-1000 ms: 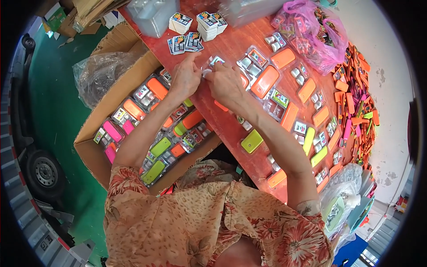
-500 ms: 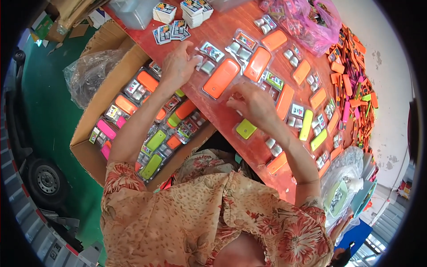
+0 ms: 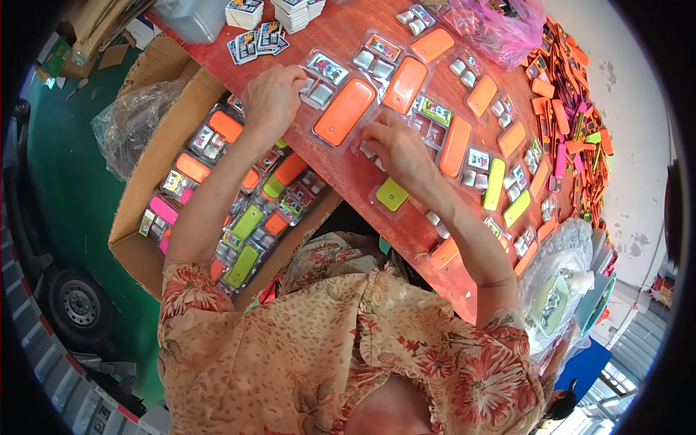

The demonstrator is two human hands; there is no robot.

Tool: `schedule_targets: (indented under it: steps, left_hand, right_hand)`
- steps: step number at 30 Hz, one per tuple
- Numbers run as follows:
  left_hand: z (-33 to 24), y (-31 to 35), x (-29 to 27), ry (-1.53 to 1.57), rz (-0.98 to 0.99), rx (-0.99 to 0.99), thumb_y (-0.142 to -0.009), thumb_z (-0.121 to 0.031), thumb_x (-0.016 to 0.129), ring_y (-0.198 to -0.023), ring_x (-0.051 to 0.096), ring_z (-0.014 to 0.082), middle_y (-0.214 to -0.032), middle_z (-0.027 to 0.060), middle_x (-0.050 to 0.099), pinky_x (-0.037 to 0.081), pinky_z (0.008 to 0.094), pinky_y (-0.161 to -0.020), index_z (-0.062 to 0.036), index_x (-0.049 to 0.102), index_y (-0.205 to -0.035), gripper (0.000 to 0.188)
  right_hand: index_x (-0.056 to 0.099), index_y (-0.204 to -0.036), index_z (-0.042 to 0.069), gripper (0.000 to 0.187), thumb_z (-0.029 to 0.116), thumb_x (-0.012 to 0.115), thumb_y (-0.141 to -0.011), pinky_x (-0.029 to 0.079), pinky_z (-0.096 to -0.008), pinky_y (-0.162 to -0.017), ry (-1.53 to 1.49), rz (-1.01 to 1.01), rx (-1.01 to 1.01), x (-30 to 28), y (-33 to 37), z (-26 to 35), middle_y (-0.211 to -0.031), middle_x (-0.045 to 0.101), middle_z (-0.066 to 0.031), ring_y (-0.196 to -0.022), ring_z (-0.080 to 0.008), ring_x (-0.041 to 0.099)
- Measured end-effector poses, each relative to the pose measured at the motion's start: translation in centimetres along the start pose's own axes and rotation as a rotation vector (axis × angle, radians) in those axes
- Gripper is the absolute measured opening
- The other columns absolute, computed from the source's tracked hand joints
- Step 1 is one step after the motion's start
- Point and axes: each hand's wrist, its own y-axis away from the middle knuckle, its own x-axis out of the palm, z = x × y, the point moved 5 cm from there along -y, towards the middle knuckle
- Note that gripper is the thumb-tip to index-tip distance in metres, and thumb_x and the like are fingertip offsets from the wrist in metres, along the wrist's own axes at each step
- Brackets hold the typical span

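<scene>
A clear plastic blister tray (image 3: 328, 141) lies near the red table's edge. It holds an orange case (image 3: 345, 112), a small picture card pack (image 3: 328, 68) and silver-grey blocks (image 3: 320, 93). My left hand (image 3: 272, 101) reaches the tray's left side, fingertips pinched together at its block compartments; what they hold is hidden. Right of the tray, my right hand (image 3: 406, 152) is curled with its fingertips down over a small pale piece (image 3: 367, 149); whether it grips the piece is unclear. Just below this hand sits a yellow-green case (image 3: 392, 194) in another tray.
More filled trays with orange (image 3: 455, 146) and yellow-green cases cover the table rightward. Card stacks (image 3: 291, 14) stand at the far edge near a pink bag (image 3: 500, 32). Loose parts (image 3: 573, 123) pile at right. Below the left arm, a cardboard box (image 3: 138, 170) holds packed trays.
The whole view has shifted, so the table's contents sit slightly further left and up. Against the trays, both hands have barely moved; my right fingertips have shifted slightly over the pale piece.
</scene>
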Motion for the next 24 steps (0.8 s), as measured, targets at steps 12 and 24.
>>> schedule_targets:
  steps: [12, 24]
  left_hand:
    - [-1.3, 1.7, 0.0, -0.275, -0.320, 0.422, -0.070, -0.012, 0.050, -0.064, 0.052, 0.0262, -0.068, 0.0073, 0.050, 0.040, 0.0386, -0.051, -0.0112, 0.056, -0.078, 0.010]
    - [0.0, 1.6, -1.5, 0.067, 0.004, 0.171, -0.081, -0.014, 0.046, -0.079, 0.054, 0.0296, -0.085, 0.0128, 0.057, 0.042, 0.0342, -0.068, -0.0020, 0.054, -0.091, 0.018]
  right_hand:
    - [0.055, -0.066, 0.005, 0.007, 0.008, 0.051, -0.061, 0.042, -0.0361, -0.057, 0.300, -0.159, -0.104, 0.5, 1.4, 0.7, -0.071, 0.049, -0.0104, -0.070, -0.0264, 0.050]
    - [0.054, -0.095, 0.003, 0.020, 0.006, 0.054, -0.075, 0.044, -0.0309, -0.065, -0.186, -0.331, 0.300, -8.3, 9.5, -5.8, -0.084, 0.056, -0.0126, -0.077, -0.0230, 0.056]
